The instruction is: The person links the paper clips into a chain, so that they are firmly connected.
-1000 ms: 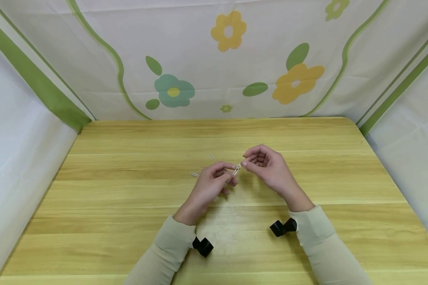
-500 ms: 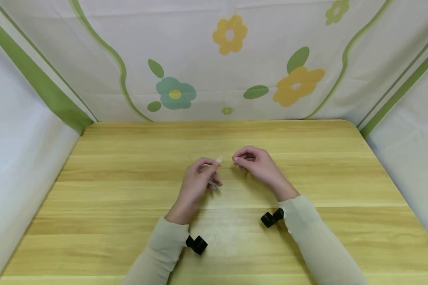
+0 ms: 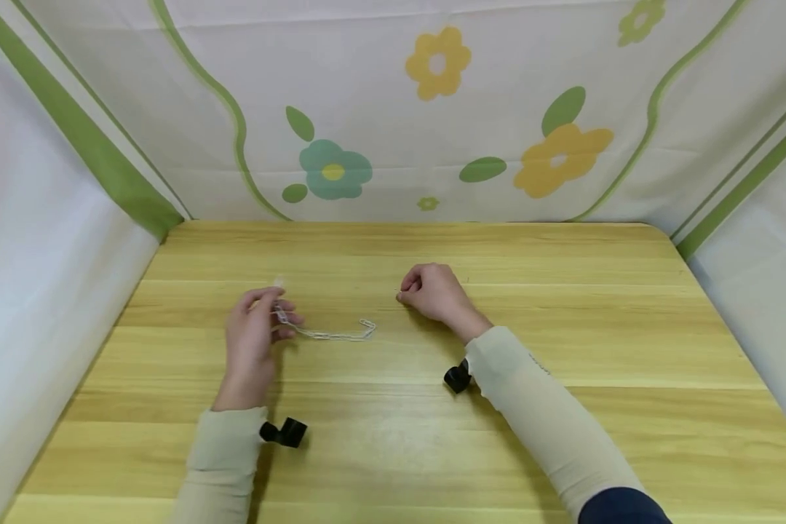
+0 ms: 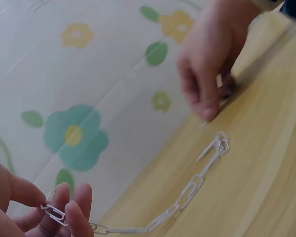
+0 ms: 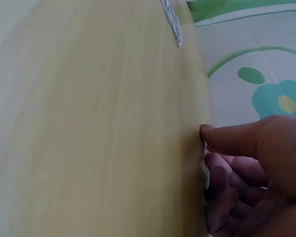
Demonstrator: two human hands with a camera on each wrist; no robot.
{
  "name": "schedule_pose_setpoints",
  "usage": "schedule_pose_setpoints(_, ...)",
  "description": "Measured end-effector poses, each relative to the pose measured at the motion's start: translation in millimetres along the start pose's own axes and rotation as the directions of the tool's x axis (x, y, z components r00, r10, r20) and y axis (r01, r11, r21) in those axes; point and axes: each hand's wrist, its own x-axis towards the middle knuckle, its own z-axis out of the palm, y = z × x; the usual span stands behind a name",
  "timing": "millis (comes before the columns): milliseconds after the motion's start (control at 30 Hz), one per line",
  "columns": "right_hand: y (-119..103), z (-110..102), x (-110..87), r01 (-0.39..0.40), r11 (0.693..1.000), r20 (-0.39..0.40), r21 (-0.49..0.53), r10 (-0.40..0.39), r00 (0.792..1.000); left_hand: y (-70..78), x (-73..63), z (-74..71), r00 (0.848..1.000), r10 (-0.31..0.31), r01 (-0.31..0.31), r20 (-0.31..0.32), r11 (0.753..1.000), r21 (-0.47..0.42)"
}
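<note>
A chain of linked white paper clips trails to the right from my left hand across the table. The left thumb and fingers pinch its near end, with a clip between them in the left wrist view; a blurred pale piece sticks up past the fingertips. The chain's far end bends back on itself. My right hand is low over the table, right of the chain and apart from it. Its thumb and index finger pinch a small whitish piece, seemingly a single paper clip, mostly hidden by the fingertips.
The wood-grain table ends at the back against a white curtain printed with flowers. White cloth also hangs at both sides. A black wrist camera sits at each cuff.
My right hand has let go of the chain and moved left and down to the loose clip on the table. The left hand has moved left, with the chain stretched out from it.
</note>
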Motion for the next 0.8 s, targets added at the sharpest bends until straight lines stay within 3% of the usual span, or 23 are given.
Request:
schedule_pose_setpoints(100,-2.3,0.6,-1.4,-0.001,0.999,0.008,-0.055,0.001,1.000,9.6,3.6,-21.1,0.994,-0.002,-0.007,-0.106,0.997,-0.081)
schedule_pose_setpoints(233,-2.4,-0.6,-7.3,-0.013,0.996,0.015,-0.087,0.014,1.000,24.0,4.5,-42.5,0.973,0.008,-0.055,-0.233,0.980,-0.193)
schedule_pose_setpoints(367,4.0,-4.3,-15.5,0.020,0.997,0.017,-0.075,-0.019,1.000,34.7,1.5,-47.6,0.956,0.038,-0.117,-0.290,0.958,-0.263)
schedule_pose_setpoints(433,9.8,-7.6,-21.3,0.048,0.999,0.022,-0.017,-0.048,0.999,37.6,-1.1,-43.2,0.958,0.058,-0.134,-0.281,0.956,-0.260)
schedule_pose_setpoints(567,21.0,-17.1,-37.5,0.042,0.976,0.053,0.212,-0.055,0.997,35.6,-4.9,-19.4,0.975,0.117,-0.149,-0.186,0.975,-0.166)
schedule_pose_setpoints(667,27.7,-24.8,-50.4,0.004,0.921,0.063,0.389,-0.030,0.998,24.0,-9.0,9.9,0.988,0.152,-0.152,-0.033,0.988,-0.025)
schedule_pose_setpoints(733,30.4,-30.5,-59.0,-0.004,0.878,0.049,0.478,-0.022,0.999,12.0,-13.0,32.7,0.985,0.148,-0.155,0.092,0.986,0.068)
schedule_pose_setpoints(800,32.1,-35.1,-65.1,0.011,0.845,0.025,0.535,-0.029,0.999,-1.2,-19.2,54.4,0.970,0.122,-0.153,0.209,0.978,0.139)
